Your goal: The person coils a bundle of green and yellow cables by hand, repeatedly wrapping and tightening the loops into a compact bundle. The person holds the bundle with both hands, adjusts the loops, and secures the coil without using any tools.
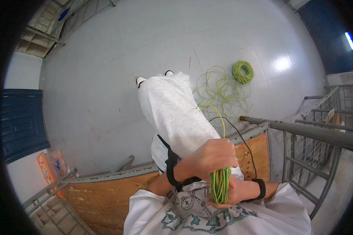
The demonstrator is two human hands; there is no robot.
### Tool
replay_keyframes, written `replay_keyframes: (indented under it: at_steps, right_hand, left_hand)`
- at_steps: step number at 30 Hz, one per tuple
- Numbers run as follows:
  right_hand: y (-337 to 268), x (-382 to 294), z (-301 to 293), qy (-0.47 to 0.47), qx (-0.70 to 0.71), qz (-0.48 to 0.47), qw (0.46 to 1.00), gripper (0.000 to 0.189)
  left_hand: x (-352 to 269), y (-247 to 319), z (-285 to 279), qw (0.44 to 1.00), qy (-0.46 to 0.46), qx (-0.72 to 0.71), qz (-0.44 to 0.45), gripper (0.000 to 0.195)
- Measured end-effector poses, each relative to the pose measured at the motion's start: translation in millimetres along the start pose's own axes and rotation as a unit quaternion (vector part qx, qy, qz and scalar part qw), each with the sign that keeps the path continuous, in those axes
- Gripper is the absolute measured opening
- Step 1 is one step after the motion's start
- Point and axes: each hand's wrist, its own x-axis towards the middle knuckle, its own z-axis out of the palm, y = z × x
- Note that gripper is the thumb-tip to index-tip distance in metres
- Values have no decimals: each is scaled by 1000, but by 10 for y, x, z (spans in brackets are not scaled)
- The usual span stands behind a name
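A wound bundle of yellow-green wire [220, 186] stands upright in front of my chest. My right hand [236, 192] holds it from the side and below. At its top my left hand [216, 154] is closed, and a single strand of wire [220, 116] runs from that fist down towards the floor. What lies inside the left fist is hidden, but the strand enters it. Loose loops of the same wire [220, 85] spread over the floor beside my legs. Just beyond them lies a neat wire coil [243, 72].
I sit on a wooden board [106, 199] in a grey metal frame. At right stands a metal railing [311, 130], with a thin black cable [243, 139] nearby. An orange-edged clear box [54, 167] is at left. Grey floor [91, 73] lies ahead; blue doors [23, 123] flank it.
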Motion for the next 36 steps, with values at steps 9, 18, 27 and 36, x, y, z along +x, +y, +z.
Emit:
replay_keyframes:
  at_steps: [9,18,27,36]
  right_hand:
    - [-10,9,-68,-63,131,113,983,29]
    - [-99,25,-350,-8,654,388,649,37]
    - [-233,69,-205,10,360,418,834,32]
    - [-72,1,-28,36,212,188,958,26]
  left_hand:
    - [-68,120,-64,996,-10,91,3,29]
    - [-51,263,56,944,-81,299,115,56]
    - [-132,103,-40,985,-47,159,36,26]
    - [-113,63,-89,986,11,155,57,34]
